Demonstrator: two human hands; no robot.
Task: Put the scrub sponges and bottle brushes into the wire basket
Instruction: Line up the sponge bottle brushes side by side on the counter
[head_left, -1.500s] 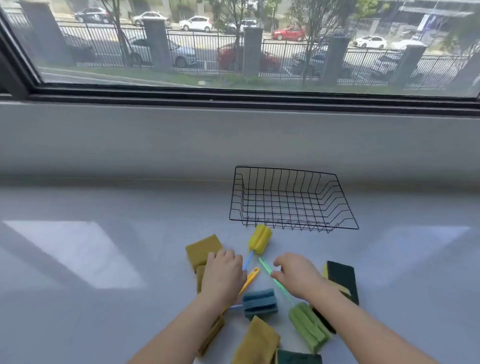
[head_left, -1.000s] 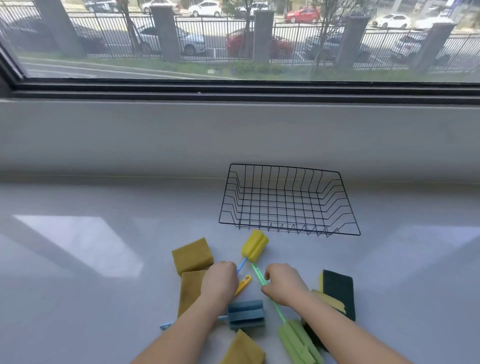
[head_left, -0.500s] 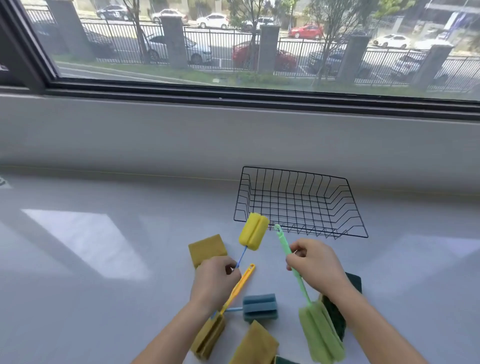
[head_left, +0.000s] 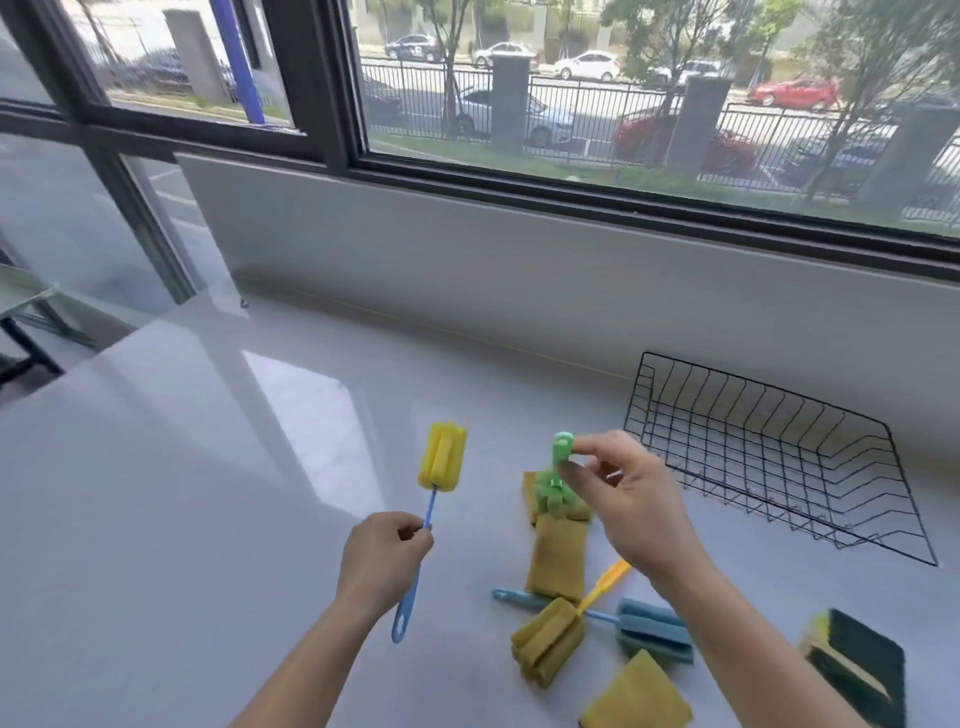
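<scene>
Hands, both aloft: left hand grips yellow brush by blue handle, right hand pinches green brush by handle end; sponges, other brushes on counter beneath; basket nearby, rightward.

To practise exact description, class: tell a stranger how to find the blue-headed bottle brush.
Find the black wire basket at the right of the white counter, then look nearer the viewer, below the right hand. The blue-headed bottle brush lies flat there, its handle crossing an orange-handled brush. Its foam head alone is blue; the left hand holds a yellow-headed brush, the right a green brush.
</scene>
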